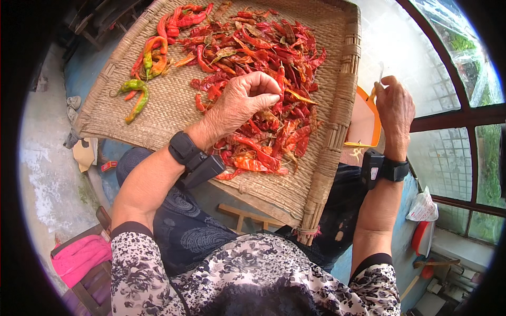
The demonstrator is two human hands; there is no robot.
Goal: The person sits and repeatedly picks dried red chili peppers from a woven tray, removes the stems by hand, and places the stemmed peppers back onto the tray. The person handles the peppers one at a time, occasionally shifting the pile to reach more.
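A woven basket tray (158,132) lies across the person's lap and carries a heap of dried red chili peppers (253,51). Over that heap, the thumb and forefinger of my left hand (247,96) pinch a dried red chili pepper (281,79). Off the tray's right side, my right hand (395,108) is raised with its fingers closed on a thin, pale object (381,71); its kind is unclear. Fresher red peppers (172,27) lie at the tray's upper left, with green-orange peppers (138,98) below them. Both wrists wear black strapped devices.
An orange-rimmed container (371,118) stands beyond the tray's right edge. Metal-framed windows (466,122) rise on the right, with a white plastic bag (423,207) below. At lower left, a pink cloth (83,258) hangs over a wooden chair (85,292). A small red box (108,166) lies left of the tray.
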